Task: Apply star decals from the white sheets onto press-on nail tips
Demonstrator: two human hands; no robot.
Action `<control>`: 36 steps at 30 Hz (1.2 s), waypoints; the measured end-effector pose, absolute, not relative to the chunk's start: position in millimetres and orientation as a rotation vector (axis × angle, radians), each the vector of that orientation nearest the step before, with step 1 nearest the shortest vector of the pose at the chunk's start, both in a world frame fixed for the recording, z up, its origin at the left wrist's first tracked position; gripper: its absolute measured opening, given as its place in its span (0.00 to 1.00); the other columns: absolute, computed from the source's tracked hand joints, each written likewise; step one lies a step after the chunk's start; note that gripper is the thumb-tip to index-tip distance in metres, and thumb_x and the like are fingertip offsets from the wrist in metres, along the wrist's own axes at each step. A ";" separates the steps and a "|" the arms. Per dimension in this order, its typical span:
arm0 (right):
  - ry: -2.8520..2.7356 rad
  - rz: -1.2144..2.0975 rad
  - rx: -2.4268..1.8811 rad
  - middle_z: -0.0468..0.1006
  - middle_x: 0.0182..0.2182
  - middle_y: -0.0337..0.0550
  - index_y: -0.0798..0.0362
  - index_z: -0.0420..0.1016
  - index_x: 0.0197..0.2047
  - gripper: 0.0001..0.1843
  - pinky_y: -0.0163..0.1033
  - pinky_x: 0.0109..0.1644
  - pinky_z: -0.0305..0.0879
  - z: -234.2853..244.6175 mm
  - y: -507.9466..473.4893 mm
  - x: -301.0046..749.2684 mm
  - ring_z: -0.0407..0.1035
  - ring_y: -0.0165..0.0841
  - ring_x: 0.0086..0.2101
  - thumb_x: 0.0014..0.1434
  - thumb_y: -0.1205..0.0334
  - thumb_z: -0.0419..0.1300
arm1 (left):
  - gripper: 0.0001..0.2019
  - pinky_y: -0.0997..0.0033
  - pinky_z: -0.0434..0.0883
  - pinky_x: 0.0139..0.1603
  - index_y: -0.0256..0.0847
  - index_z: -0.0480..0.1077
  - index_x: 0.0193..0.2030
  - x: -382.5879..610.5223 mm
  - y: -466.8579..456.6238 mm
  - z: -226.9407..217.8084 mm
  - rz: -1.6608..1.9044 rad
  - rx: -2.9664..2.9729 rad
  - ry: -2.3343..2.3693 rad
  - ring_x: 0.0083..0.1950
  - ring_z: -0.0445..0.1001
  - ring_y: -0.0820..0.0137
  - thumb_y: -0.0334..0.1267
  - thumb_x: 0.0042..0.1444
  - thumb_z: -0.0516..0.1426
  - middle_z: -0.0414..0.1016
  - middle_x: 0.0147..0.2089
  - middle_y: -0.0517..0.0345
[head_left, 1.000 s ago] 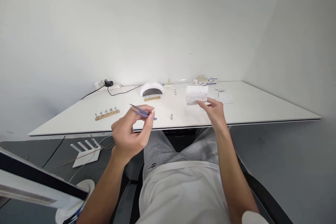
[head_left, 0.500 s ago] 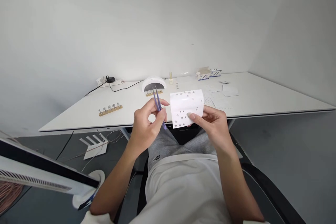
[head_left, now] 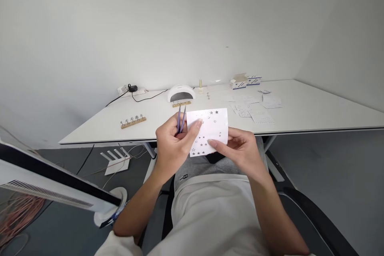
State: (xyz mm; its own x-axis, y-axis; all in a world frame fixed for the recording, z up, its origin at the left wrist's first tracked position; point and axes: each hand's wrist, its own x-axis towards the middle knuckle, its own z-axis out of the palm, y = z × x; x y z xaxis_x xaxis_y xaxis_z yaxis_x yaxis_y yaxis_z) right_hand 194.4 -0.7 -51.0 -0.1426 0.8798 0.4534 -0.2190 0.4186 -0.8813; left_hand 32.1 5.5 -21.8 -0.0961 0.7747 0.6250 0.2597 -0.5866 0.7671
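A white sheet of star stickers [head_left: 210, 130] is held up over my lap, just in front of the table edge. My right hand [head_left: 240, 146] grips its lower right part, thumb on the printed face and fingers behind. With its thumb lying on the sheet's left side, my left hand [head_left: 175, 140] also keeps hold of purple tweezers [head_left: 181, 122]. The tweezers point upward, their tips apart with nothing visible between them. Their lower end is hidden by the hand.
On the white table [head_left: 162, 118] stand a nail lamp [head_left: 181, 91], a bottle [head_left: 201, 87] and two nail-tip stands, one nearer [head_left: 133, 122], one by the lamp [head_left: 181, 104]. Sticker sheets [head_left: 261, 117] and small boxes [head_left: 239, 82] lie right. A router [head_left: 117, 164] sits below.
My left hand has moved right to the sticker sheet, and its thumb now rests on the sheet's face. The tweezers have turned more upright. The whole view has shifted slightly.
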 end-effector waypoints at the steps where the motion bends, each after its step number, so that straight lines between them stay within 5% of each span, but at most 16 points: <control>1: -1.375 1.077 -0.644 0.83 0.32 0.37 0.46 0.84 0.39 0.08 0.34 0.36 0.72 -51.1 -0.7 193.7 0.75 0.30 0.32 0.55 0.63 0.68 | 0.14 0.77 0.51 0.21 0.38 0.63 0.27 31.9 5.7 -21.8 1.710 1.807 1.135 0.22 0.51 0.80 0.42 0.54 0.63 0.53 0.21 0.67; 5: -1.239 1.039 -0.699 0.80 0.25 0.34 0.45 0.84 0.38 0.06 0.30 0.26 0.65 -51.4 2.0 192.3 0.68 0.25 0.23 0.57 0.59 0.66 | 0.18 0.78 0.51 0.22 0.38 0.56 0.23 33.6 8.0 -22.2 1.589 1.955 1.152 0.23 0.49 0.81 0.39 0.55 0.62 0.49 0.21 0.67; 11: -1.150 0.979 -0.769 0.79 0.25 0.37 0.48 0.84 0.35 0.06 0.32 0.27 0.64 -53.9 5.6 192.7 0.69 0.28 0.25 0.54 0.58 0.68 | 0.19 0.77 0.51 0.23 0.38 0.54 0.23 35.6 5.6 -20.3 1.537 2.029 1.144 0.24 0.47 0.81 0.37 0.56 0.61 0.46 0.22 0.67; 14: -1.125 0.932 -0.776 0.80 0.26 0.37 0.48 0.84 0.34 0.05 0.32 0.27 0.63 -54.6 6.5 193.9 0.68 0.27 0.25 0.54 0.58 0.69 | 0.05 0.76 0.51 0.22 0.40 0.68 0.37 30.0 5.5 -19.1 1.552 2.015 1.120 0.23 0.49 0.79 0.39 0.61 0.57 0.49 0.23 0.67; 17: -1.108 0.907 -0.770 0.81 0.28 0.38 0.47 0.85 0.35 0.05 0.32 0.27 0.63 -55.1 8.1 195.7 0.70 0.28 0.27 0.54 0.58 0.68 | 0.08 0.75 0.51 0.21 0.42 0.68 0.47 24.1 6.9 -18.4 1.615 1.949 1.040 0.22 0.50 0.78 0.41 0.65 0.52 0.51 0.23 0.66; 30: -1.045 0.896 -0.735 0.84 0.36 0.39 0.48 0.84 0.39 0.08 0.34 0.34 0.71 -52.9 10.5 197.8 0.75 0.32 0.33 0.54 0.61 0.68 | 0.04 0.79 0.64 0.29 0.42 0.68 0.39 29.4 -0.3 -21.4 1.381 2.214 1.230 0.28 0.69 0.78 0.39 0.63 0.55 0.71 0.26 0.63; 36: -1.027 0.838 -0.758 0.83 0.30 0.37 0.47 0.84 0.37 0.06 0.36 0.35 0.68 -57.1 15.8 200.2 0.74 0.32 0.31 0.55 0.59 0.68 | 0.04 0.80 0.64 0.29 0.41 0.68 0.35 31.5 -1.7 -24.1 1.331 2.325 1.240 0.25 0.68 0.79 0.36 0.60 0.56 0.71 0.24 0.65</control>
